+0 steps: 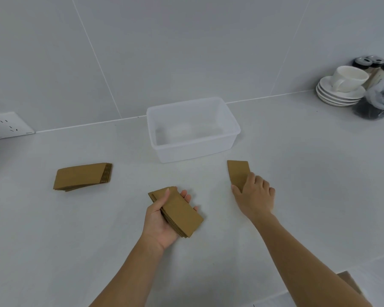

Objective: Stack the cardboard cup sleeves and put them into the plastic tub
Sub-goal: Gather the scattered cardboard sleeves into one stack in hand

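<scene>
We count three lots of cardboard sleeves: one stack on the counter (pixel 83 176), one held stack (pixel 177 210), one single sleeve (pixel 238 173). We see one plastic tub (pixel 193 149), one cup (pixel 347 78), and two hands.

two bare forearms reach in from below, left hand (pixel 162 220) and right hand (pixel 256 197) ungloved, seemingly without rings, no sleeves in view.

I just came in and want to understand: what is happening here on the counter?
A person is gathering cardboard cup sleeves. The left hand holds a small stack of sleeves, and the right hand rests on a single sleeve lying on the counter. Another stack lies further left. The plastic tub behind them is empty.
</scene>
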### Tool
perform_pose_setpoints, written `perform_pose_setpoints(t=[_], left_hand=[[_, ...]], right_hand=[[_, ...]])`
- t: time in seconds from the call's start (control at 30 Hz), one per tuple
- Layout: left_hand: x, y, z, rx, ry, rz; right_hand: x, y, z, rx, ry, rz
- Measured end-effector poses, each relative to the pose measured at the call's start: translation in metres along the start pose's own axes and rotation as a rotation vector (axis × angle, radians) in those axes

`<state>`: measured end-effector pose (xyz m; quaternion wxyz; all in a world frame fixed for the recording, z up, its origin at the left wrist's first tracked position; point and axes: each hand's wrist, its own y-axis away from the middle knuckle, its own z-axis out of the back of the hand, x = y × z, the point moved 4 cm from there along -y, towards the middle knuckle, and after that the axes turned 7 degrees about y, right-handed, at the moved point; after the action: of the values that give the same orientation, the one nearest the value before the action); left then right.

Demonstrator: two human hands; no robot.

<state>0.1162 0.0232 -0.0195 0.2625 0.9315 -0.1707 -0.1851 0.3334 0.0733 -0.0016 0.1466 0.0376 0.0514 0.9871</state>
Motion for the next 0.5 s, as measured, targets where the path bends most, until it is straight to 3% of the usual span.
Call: perform_pose_setpoints(t=[0.17,0.37,0.5], left_hand=[[-0.003,-0.002,0.0,-0.01,0.026,0.0],[-0.013,-0.007,-0.002,0.017,0.063,-0.023],[-0.019,-0.009,-0.004,0.051,0.041,-0.024]], right_hand=[[0.013,0.001,0.006,-0.019,-0.049,0.077],[0.048,0.016,0.025,0.109,-0.444,0.211],[0.088,0.036,0.04,0.2,-0.562,0.377]])
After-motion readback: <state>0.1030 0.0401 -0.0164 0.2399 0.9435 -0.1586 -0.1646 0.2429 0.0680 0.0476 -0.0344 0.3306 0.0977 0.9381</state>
